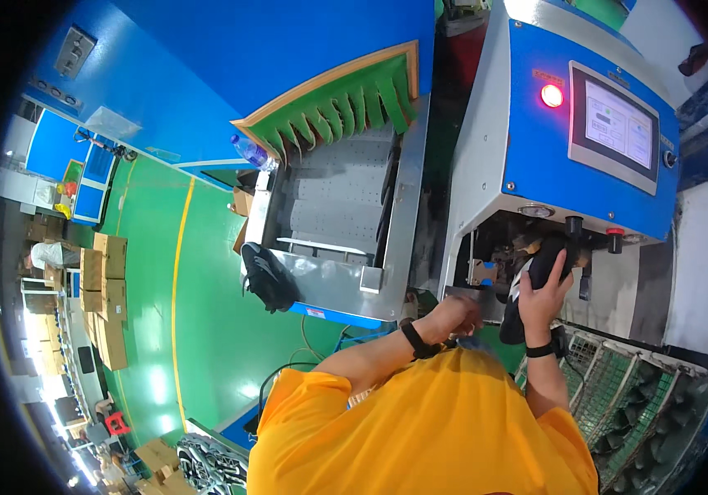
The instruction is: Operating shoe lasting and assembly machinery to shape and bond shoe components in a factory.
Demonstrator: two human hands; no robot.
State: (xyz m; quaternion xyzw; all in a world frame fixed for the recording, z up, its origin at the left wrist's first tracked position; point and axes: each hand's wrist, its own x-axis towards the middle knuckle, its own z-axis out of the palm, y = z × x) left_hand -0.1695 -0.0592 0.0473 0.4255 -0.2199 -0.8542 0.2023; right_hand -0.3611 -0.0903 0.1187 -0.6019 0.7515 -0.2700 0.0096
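stacked cardboard boxes [113, 326] | yellow floor line [176, 289] | red stool [117, 423], probably

Blk/wht shoe [540, 268], tilted, at mach. [545, 157]

a factory, shown by its conveyor [329, 194] and touchscreen machine [564, 181].

Floor [149, 297] green and glossy, with pale glare patches; a yellow line [178, 289] runs along it. Brown cardboard boxes [107, 318] stand stacked left of the line; a red stool [117, 424] is below them. Bright light at the lower left rim. Far right: white surface [704, 272], wall or panel unclear.
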